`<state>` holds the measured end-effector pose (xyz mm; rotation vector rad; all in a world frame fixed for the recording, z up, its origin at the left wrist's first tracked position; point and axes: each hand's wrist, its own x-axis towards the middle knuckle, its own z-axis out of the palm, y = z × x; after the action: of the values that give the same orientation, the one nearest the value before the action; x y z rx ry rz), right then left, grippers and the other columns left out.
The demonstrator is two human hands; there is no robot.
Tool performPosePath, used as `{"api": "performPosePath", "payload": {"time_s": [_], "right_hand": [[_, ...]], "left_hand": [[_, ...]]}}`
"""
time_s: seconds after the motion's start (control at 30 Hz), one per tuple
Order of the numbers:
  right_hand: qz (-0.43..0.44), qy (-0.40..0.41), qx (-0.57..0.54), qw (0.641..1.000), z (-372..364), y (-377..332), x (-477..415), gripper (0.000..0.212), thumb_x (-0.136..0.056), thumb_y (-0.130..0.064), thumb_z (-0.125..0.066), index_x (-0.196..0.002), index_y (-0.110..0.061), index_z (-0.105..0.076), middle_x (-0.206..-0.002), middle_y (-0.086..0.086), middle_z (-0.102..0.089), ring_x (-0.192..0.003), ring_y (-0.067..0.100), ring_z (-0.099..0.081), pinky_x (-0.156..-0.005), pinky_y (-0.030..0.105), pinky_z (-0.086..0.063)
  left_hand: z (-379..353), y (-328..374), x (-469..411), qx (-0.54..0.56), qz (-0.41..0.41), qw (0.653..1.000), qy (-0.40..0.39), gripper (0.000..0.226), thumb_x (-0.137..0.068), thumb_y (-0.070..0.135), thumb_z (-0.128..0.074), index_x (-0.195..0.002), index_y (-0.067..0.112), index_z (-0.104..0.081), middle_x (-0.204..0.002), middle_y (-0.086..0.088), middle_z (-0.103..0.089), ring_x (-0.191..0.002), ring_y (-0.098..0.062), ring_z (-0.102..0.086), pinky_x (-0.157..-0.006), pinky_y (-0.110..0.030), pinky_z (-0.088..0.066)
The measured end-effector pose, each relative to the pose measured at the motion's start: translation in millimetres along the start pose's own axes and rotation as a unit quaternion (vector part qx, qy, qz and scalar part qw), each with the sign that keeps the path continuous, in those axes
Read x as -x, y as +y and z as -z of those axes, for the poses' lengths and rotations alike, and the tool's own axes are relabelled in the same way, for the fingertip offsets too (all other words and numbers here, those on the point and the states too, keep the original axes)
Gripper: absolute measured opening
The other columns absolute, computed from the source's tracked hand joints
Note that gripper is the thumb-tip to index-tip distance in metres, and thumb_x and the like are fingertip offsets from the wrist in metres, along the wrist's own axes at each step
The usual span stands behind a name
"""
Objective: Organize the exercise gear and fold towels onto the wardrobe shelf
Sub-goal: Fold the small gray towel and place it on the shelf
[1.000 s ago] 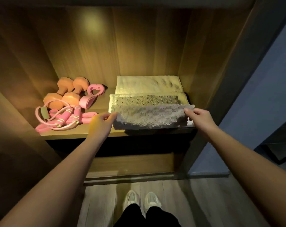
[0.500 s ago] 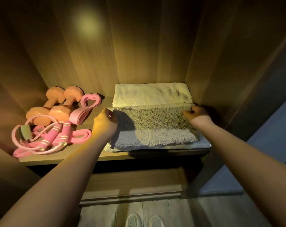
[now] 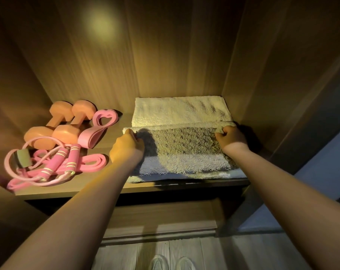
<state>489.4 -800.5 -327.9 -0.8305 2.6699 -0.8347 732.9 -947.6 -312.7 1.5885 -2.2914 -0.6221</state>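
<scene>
A folded grey towel [image 3: 184,151] lies on the right half of the wardrobe shelf [image 3: 91,189], its front edge hanging slightly over the shelf lip. My left hand [image 3: 127,148] grips its far left corner and my right hand [image 3: 231,139] grips its far right corner. Behind it lies a folded cream towel [image 3: 180,111] against the back panel. On the left sit two orange dumbbells [image 3: 58,123], a pink heart-shaped resistance band [image 3: 98,127] and a pink skipping rope [image 3: 54,164] tangled with a pink band.
The wardrobe side panel [image 3: 272,84] stands close to my right hand. Below the shelf is a lower wooden ledge [image 3: 161,221], then a wood floor with my white shoes [image 3: 171,263]. A strip of bare shelf separates the gear from the towels.
The grey towel has been folded forward to back and pushed deeper onto the shelf. Both hands moved from its front corners to its far corners, and my head came closer.
</scene>
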Motion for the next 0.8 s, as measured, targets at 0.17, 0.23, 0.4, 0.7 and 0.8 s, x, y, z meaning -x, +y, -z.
{"api": "performPosePath", "payload": {"time_s": [0.17,0.23,0.4,0.7,0.8], "right_hand": [[0.003,0.002,0.008,1.0,-1,4,3,0.038,-0.099,-0.028,-0.05,-0.067,-0.017,-0.033,-0.063,0.002,-0.037,-0.053,0.016,-0.034,-0.049,0.029,-0.023],[0.007,0.005,0.011,1.0,-2,4,3,0.037,-0.099,-0.027,-0.049,-0.067,-0.017,-0.033,-0.063,0.002,-0.037,-0.053,0.016,-0.034,-0.048,0.029,-0.022],[0.008,0.015,0.004,1.0,-3,3,2,0.035,-0.099,-0.025,-0.05,-0.068,-0.016,-0.036,-0.064,0.002,-0.039,-0.053,0.015,-0.035,-0.048,0.028,-0.023],[0.001,0.011,-0.032,0.999,-9,0,0,0.01,-0.099,-0.026,-0.05,-0.097,-0.018,-0.044,-0.076,-0.001,-0.049,-0.061,0.015,-0.046,-0.052,0.025,-0.031],[0.01,0.012,-0.068,0.998,-7,0,1,0.011,-0.098,-0.027,-0.055,-0.098,-0.021,-0.046,-0.088,-0.001,-0.052,-0.063,0.01,-0.046,-0.055,0.025,-0.037]], "left_hand": [[0,-2,1,-0.008,-0.016,1.0,0.001,0.03,-0.095,0.037,-0.049,-0.109,0.01,-0.048,-0.1,-0.016,-0.063,-0.092,-0.036,-0.059,-0.079,-0.043,-0.051],[-2,-4,1,-0.001,-0.023,1.0,0.013,0.033,-0.094,0.038,-0.051,-0.11,0.009,-0.047,-0.104,-0.016,-0.06,-0.093,-0.036,-0.057,-0.077,-0.042,-0.049],[-6,-3,1,0.01,-0.016,1.0,0.022,0.038,-0.093,0.038,-0.054,-0.112,0.007,-0.045,-0.117,-0.017,-0.048,-0.099,-0.039,-0.054,-0.081,-0.045,-0.047],[-6,0,-19,0.061,0.031,0.997,-0.034,0.036,-0.088,0.045,-0.059,-0.101,0.012,-0.059,-0.096,-0.01,-0.063,-0.085,-0.029,-0.06,-0.075,-0.038,-0.053],[-8,-2,-25,0.107,0.041,0.993,-0.03,0.024,-0.088,0.044,-0.063,-0.082,0.021,-0.061,-0.084,-0.005,-0.064,-0.08,-0.024,-0.061,-0.066,-0.03,-0.05]]}}
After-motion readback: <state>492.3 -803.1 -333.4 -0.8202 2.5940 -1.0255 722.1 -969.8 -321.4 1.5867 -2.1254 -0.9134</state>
